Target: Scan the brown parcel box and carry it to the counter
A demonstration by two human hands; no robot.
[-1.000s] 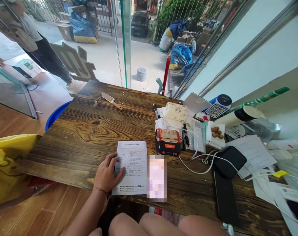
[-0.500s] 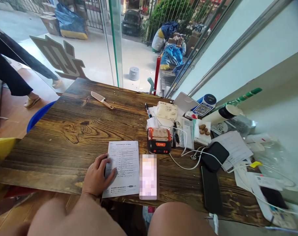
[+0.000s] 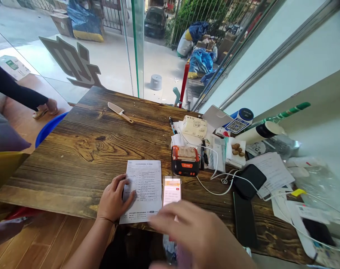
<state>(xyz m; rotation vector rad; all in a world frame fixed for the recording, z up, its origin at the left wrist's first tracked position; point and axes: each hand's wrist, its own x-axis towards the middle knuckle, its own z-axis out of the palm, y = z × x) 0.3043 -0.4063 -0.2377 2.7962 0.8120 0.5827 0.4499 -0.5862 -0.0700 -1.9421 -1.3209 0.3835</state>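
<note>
My left hand (image 3: 113,198) rests on the left edge of a printed sheet (image 3: 144,186), its thumb and index fingertip on the paper and its fingers apart. To the right of the sheet lies a phone (image 3: 172,195) with a lit, partly blurred screen. My right hand (image 3: 193,228) is in front of the phone's lower part, smeared by motion, its fingers pointing left toward the sheet's bottom corner. Whether it holds anything does not show. Just beyond the phone stands a small black-and-orange label printer (image 3: 185,161).
A knife (image 3: 120,112) lies at the table's far side. The right side is crowded with a tissue pack (image 3: 195,126), pens, a white cable, a black case (image 3: 250,181), papers and a bottle (image 3: 269,129). At far left a person's arm (image 3: 21,89) reaches down near a blue tub (image 3: 50,127).
My right hand has come into view from below, over the phone's lower end. My left hand stays on the sheet. The view has shifted slightly; the person at left now bends with a hand low.
</note>
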